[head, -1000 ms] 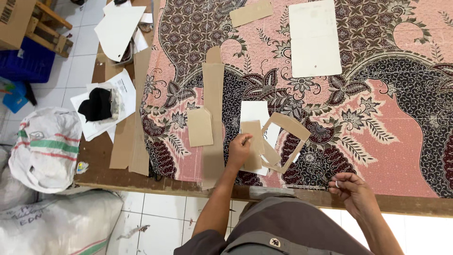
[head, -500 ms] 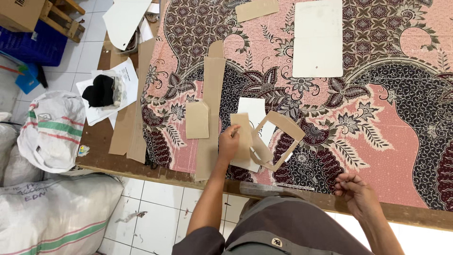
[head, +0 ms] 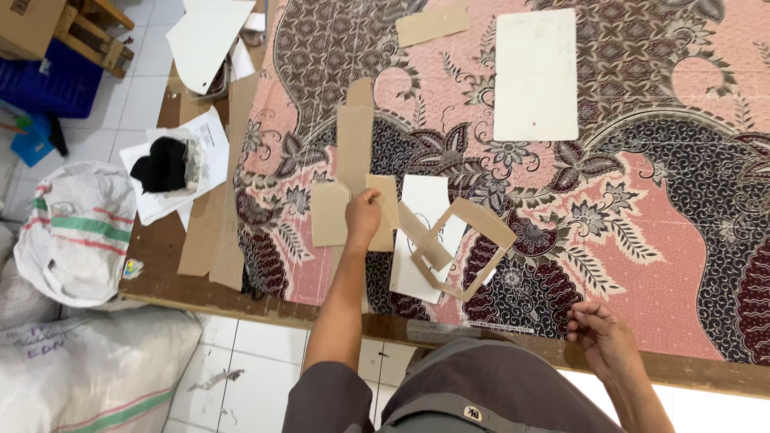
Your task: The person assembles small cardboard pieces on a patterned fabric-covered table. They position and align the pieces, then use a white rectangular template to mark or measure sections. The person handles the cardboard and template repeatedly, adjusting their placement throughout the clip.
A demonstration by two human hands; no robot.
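My left hand grips a small brown cardboard template on the pink and dark patterned batik cloth. A second cardboard template lies just left of it. To the right rests a hollow cardboard frame on top of a white card. A long cardboard strip lies behind my left hand. My right hand sits at the cloth's near edge with its fingers curled; whether it holds anything is unclear. A clear ruler lies along that edge.
A large white board and a cardboard piece lie farther back on the cloth. Cardboard strips, papers and a black object sit at the table's left end. White sacks and a blue crate stand on the tiled floor.
My left hand has slid left with the small cardboard template, away from the hollow frame. My right hand has stayed at the table's near edge.
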